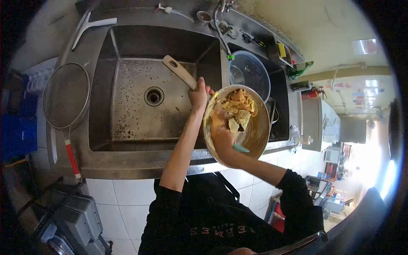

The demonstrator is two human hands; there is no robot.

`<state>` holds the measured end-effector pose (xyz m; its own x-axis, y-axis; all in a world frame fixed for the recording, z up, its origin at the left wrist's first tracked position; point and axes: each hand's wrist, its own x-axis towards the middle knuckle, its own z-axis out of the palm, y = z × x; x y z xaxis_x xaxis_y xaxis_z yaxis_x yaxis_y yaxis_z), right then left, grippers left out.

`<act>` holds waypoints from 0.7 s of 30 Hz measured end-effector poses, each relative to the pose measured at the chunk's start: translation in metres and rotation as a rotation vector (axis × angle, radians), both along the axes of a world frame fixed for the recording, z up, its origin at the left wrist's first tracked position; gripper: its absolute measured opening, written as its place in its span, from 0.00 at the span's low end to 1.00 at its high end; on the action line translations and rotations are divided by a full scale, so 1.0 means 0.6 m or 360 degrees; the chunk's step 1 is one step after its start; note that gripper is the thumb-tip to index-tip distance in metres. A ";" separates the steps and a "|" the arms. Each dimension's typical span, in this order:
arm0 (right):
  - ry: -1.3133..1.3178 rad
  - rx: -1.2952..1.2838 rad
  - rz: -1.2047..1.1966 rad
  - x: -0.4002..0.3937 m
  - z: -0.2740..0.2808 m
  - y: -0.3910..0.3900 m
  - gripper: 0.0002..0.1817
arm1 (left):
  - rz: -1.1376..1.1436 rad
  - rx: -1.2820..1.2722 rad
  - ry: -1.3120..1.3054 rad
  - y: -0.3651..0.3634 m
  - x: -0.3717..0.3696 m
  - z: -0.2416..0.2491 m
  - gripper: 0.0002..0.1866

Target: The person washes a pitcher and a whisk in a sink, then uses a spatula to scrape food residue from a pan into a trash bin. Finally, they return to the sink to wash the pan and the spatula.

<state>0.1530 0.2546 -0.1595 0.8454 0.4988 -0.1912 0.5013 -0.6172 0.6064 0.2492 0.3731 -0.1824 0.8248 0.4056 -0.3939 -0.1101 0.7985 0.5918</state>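
A round metal pan (pixel 263 138) with a light wooden handle (pixel 182 74) is held tilted over the sink's front right edge. My left hand (pixel 199 95) is closed round the base of the handle by the pan's rim. Inside the pan lies a heap of yellow-brown food scraps (pixel 240 106). My right hand (pixel 223 142) reaches into the pan among the scraps, its fingers partly hidden and smeared with food. A teal flat tool edge (pixel 241 148) sticks out from under my right hand.
The sink basin (pixel 134 110) has dark specks round its drain. A large strainer (pixel 66 95) lies at the left. Behind the pan, a clear plastic tub (pixel 259 76) stands below the tap (pixel 217 25). A white squeegee (pixel 95 23) rests at the back left.
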 end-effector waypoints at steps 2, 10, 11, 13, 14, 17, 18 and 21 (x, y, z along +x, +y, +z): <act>-0.0064 -0.0058 -0.0185 0.082 -0.009 -0.003 0.05 | -0.0016 0.0006 0.0012 -0.009 0.001 -0.004 0.18; 0.0068 -0.0003 -0.0106 0.020 -0.021 -0.028 0.02 | 0.0079 -0.0133 0.0009 -0.014 0.012 -0.009 0.18; 0.0063 0.0009 -0.0092 0.048 -0.018 -0.016 0.02 | 0.0075 -0.0146 0.0061 -0.008 0.012 -0.005 0.17; -0.0060 0.0053 -0.0258 0.114 -0.005 0.001 0.04 | 0.0088 -0.0219 0.0156 -0.015 0.016 -0.011 0.18; 0.0257 -0.0014 -0.0343 0.140 -0.016 -0.024 0.08 | 0.0091 -0.0182 0.0104 -0.018 0.015 -0.008 0.18; 0.0115 0.0086 -0.0088 0.051 -0.010 -0.025 0.10 | 0.0110 -0.0217 -0.0033 -0.016 0.029 -0.014 0.18; -0.0288 -0.0061 0.0222 0.024 0.027 0.007 0.09 | 0.0105 -0.0195 0.0045 -0.014 0.028 -0.016 0.18; -0.0110 -0.0068 -0.0191 0.088 0.004 0.012 0.11 | 0.0038 -0.0230 0.0050 -0.011 0.014 -0.007 0.19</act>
<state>0.2058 0.2617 -0.1573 0.9103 0.3860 -0.1495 0.3817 -0.6431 0.6639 0.2578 0.3665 -0.1865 0.8021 0.3620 -0.4750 -0.1131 0.8731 0.4743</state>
